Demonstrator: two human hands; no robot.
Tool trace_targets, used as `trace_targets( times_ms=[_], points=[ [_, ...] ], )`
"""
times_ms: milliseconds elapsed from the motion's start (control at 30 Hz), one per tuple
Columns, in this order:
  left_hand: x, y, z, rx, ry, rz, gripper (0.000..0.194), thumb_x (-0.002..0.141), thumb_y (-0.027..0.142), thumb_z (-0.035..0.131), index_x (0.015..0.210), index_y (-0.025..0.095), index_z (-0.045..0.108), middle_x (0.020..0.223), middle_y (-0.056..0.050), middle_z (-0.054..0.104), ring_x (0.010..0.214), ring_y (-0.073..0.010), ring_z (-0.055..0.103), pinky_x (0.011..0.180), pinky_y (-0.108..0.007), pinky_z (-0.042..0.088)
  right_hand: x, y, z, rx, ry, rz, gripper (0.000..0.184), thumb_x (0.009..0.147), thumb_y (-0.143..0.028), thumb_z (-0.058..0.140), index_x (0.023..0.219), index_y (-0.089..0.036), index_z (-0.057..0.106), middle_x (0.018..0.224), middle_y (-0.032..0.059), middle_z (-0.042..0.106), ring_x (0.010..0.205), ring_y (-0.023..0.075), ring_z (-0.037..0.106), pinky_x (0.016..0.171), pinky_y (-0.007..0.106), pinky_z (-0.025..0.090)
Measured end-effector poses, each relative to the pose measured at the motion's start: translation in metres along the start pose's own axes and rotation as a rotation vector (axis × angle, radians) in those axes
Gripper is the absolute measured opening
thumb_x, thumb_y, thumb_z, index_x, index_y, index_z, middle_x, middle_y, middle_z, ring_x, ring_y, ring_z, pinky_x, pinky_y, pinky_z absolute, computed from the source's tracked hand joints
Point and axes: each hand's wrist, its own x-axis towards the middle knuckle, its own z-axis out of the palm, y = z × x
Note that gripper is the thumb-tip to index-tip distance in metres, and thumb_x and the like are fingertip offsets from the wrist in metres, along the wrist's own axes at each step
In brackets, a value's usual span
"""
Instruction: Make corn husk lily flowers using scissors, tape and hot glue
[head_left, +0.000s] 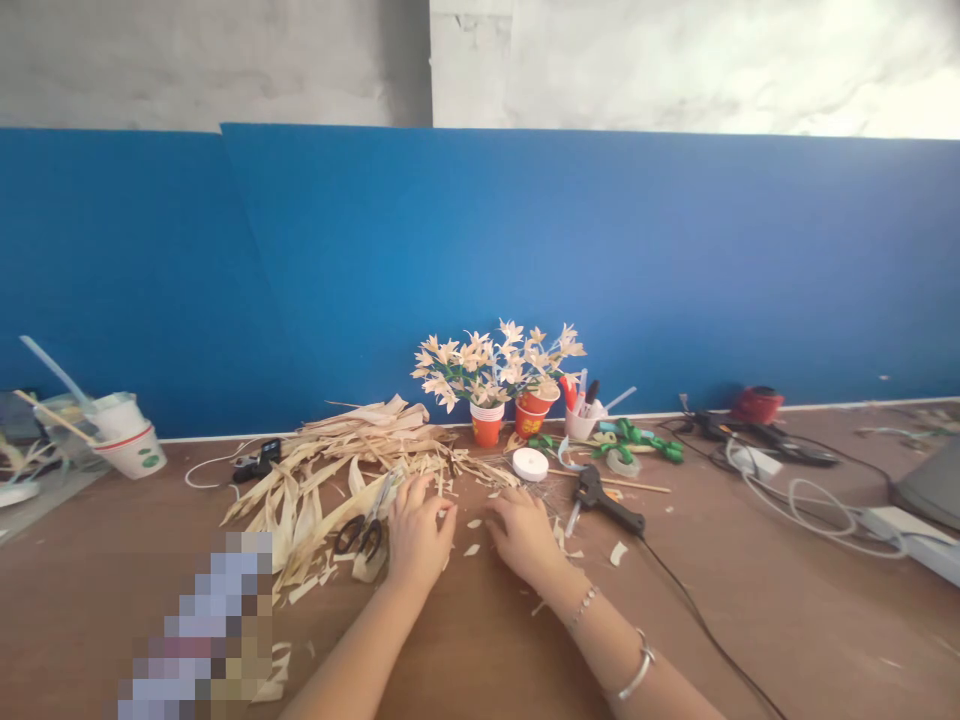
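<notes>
Both open, gripping nothing: left hand [416,532] rests on the tabletop [780,610] beside the scissors [368,519] and husk pile [315,480], right hand [525,530] near the glue gun [592,490]. Risk: a careless left reach could snag the scissors; a tugged cord [686,595] could drag the glue gun. We count one pair of scissors, one glue gun, two red cups [487,428] of flowers [476,352]; husk strips overlap, total unclear.

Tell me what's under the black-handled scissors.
Pale dried strips lie beside the scissors and seem to run beneath them; whatever the scissors directly cover can't be seen.
</notes>
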Motion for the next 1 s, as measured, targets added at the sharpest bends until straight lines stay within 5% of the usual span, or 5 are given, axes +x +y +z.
trace_targets(
  times_ms=[367,733,1000],
  points=[
    [0.000,-0.003,0.002,-0.112,-0.078,0.107,0.024,0.072,0.004,0.052,0.078,0.022,0.066,0.111,-0.007,0.059,0.114,-0.0267,0.046,0.096,-0.048,0.041,-0.007,-0.009,0.002,0.131,-0.132,-0.095,0.010,0.072,-0.010,0.060,0.068,-0.019,0.064,0.086,0.0040,0.057,0.090,0.0206,0.049,0.078,0.032,0.034],
    [0.000,0.004,-0.005,-0.267,-0.215,0.149,0.013,0.078,0.017,0.053,0.078,0.022,0.065,0.115,-0.007,0.059,0.117,-0.0267,0.045,0.099,-0.050,0.037,0.002,0.000,-0.007,0.375,0.025,-0.133,0.008,0.078,-0.017,0.059,0.072,-0.019,0.063,0.092,0.0070,0.058,0.094,0.0231,0.051,0.081,0.037,0.039],
    [0.002,0.004,-0.008,-0.316,-0.187,0.223,0.023,0.076,0.010,0.054,0.092,0.024,0.063,0.121,-0.006,0.055,0.122,-0.0260,0.040,0.101,-0.049,0.034,0.005,0.001,-0.004,0.802,-0.107,0.028,0.017,0.078,-0.030,0.056,0.066,-0.018,0.055,0.076,0.0015,0.055,0.076,0.0173,0.052,0.070,0.029,0.041]
  ],
)
